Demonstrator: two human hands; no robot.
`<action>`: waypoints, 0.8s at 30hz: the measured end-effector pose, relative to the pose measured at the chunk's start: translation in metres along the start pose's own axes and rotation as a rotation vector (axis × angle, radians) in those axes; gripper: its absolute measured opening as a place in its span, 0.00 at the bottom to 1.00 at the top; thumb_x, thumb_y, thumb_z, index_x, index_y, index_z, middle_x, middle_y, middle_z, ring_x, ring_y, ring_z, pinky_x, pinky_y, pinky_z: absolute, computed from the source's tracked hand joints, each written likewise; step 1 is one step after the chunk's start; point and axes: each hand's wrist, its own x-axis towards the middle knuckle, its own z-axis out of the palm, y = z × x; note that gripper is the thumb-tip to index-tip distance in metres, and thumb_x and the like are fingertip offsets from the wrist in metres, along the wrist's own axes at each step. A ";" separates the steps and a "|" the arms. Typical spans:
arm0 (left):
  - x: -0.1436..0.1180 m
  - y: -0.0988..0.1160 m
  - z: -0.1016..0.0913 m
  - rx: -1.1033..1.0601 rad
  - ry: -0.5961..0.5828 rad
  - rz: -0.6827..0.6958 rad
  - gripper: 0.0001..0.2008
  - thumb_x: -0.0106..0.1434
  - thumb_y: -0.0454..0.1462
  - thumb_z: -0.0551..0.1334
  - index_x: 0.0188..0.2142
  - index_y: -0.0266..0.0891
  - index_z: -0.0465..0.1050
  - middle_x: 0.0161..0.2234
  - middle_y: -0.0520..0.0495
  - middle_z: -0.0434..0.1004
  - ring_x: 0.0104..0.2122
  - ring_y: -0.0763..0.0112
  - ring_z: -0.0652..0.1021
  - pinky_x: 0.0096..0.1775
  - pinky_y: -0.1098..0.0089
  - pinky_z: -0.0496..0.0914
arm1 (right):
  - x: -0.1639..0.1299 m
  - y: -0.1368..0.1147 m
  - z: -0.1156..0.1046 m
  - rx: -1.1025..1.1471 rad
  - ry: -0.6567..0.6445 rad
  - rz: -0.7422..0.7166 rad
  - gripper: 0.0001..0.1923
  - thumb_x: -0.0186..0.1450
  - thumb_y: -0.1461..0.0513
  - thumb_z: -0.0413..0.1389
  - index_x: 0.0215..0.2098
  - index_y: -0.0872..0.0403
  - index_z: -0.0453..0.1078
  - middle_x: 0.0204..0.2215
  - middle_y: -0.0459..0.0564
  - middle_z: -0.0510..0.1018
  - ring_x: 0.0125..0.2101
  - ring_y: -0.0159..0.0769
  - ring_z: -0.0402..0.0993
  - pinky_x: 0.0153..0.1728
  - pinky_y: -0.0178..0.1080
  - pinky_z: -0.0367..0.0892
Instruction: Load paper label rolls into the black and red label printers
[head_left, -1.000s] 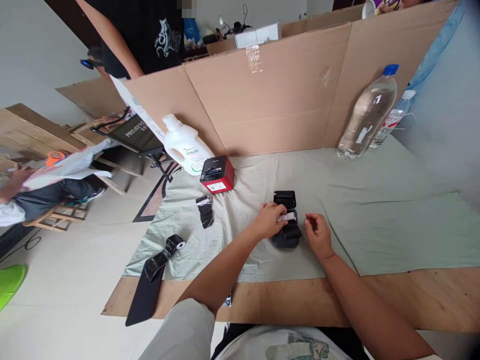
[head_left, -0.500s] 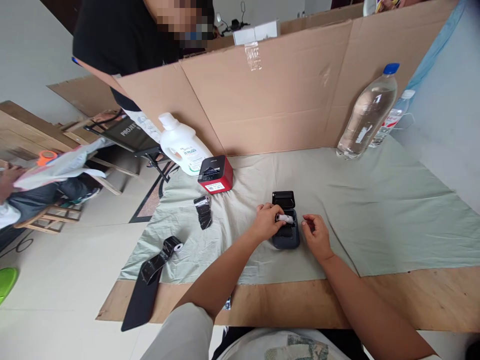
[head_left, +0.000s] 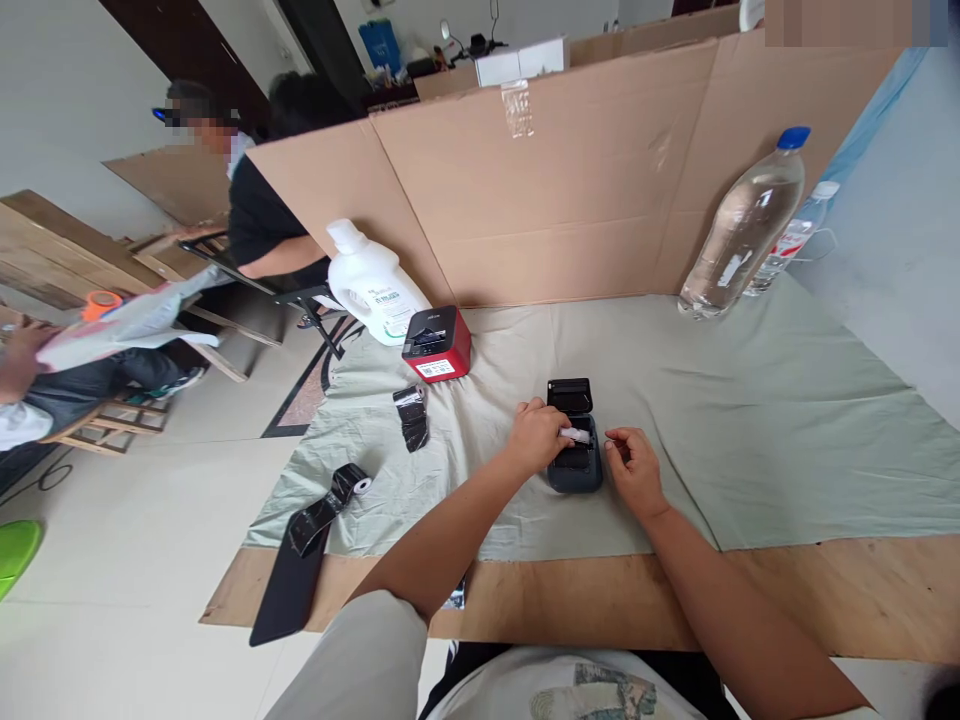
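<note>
A small dark blue label printer [head_left: 576,482] lies on the cloth with its black lid [head_left: 570,395] raised at the far side. My left hand [head_left: 536,436] reaches in from the left, its fingers closed on a small white paper roll [head_left: 576,435] in the printer's open compartment. Those fingers partly cover the roll's left end. Just right of the printer, my right hand [head_left: 634,465] hovers with bent fingers. A gap shows between its thumb and forefinger, and nothing is visible in it.
Left on the table are a red and black box-shaped device [head_left: 437,345], a white jug [head_left: 375,285], two pieces of black film [head_left: 411,418] and a dark flat slab [head_left: 289,590]. Two bottles [head_left: 742,235] stand back right before a cardboard wall [head_left: 555,200]. People sit beyond.
The white roll's dark core end has turned out of sight behind my left fingers. My right hand has hardly moved. The person in black behind the cardboard is now lower, and the view has shifted slightly.
</note>
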 end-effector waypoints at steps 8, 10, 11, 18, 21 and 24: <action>-0.013 0.000 0.000 -0.063 0.087 0.028 0.10 0.55 0.32 0.69 0.37 0.40 0.75 0.38 0.46 0.78 0.41 0.60 0.75 0.45 0.62 0.68 | -0.001 -0.001 0.000 -0.002 -0.150 -0.134 0.18 0.68 0.60 0.48 0.55 0.51 0.66 0.52 0.56 0.72 0.50 0.43 0.70 0.47 0.48 0.71; -0.013 0.001 -0.001 -0.091 0.075 0.017 0.10 0.55 0.32 0.68 0.38 0.40 0.75 0.39 0.46 0.77 0.43 0.61 0.75 0.46 0.62 0.69 | 0.000 -0.001 0.000 -0.039 -0.215 -0.186 0.21 0.68 0.59 0.48 0.59 0.50 0.63 0.57 0.56 0.70 0.56 0.45 0.67 0.55 0.52 0.66; -0.012 0.000 -0.002 -0.112 0.057 -0.002 0.10 0.55 0.32 0.68 0.38 0.40 0.76 0.40 0.46 0.77 0.43 0.61 0.75 0.47 0.63 0.69 | 0.001 -0.002 0.000 -0.060 -0.244 -0.209 0.23 0.68 0.58 0.48 0.60 0.50 0.62 0.58 0.55 0.70 0.57 0.45 0.66 0.57 0.53 0.64; 0.001 -0.014 -0.004 -0.356 -0.054 -0.237 0.11 0.49 0.35 0.71 0.34 0.40 0.78 0.29 0.52 0.75 0.30 0.71 0.74 0.33 0.72 0.68 | 0.002 -0.007 0.004 -0.178 -0.274 -0.214 0.27 0.62 0.58 0.53 0.60 0.52 0.62 0.55 0.55 0.73 0.54 0.47 0.69 0.56 0.52 0.66; 0.005 -0.024 -0.003 -0.527 -0.102 -0.281 0.12 0.46 0.36 0.72 0.32 0.38 0.78 0.22 0.55 0.69 0.24 0.75 0.69 0.27 0.74 0.63 | 0.001 -0.007 0.007 -0.191 -0.262 -0.206 0.26 0.63 0.56 0.53 0.59 0.52 0.63 0.54 0.56 0.74 0.54 0.48 0.70 0.55 0.53 0.66; 0.005 -0.032 0.001 -0.689 -0.105 -0.283 0.14 0.44 0.36 0.73 0.33 0.36 0.78 0.21 0.56 0.68 0.23 0.76 0.68 0.27 0.74 0.62 | 0.000 -0.006 0.008 -0.194 -0.251 -0.198 0.25 0.65 0.55 0.52 0.59 0.52 0.62 0.55 0.56 0.73 0.54 0.47 0.70 0.55 0.53 0.66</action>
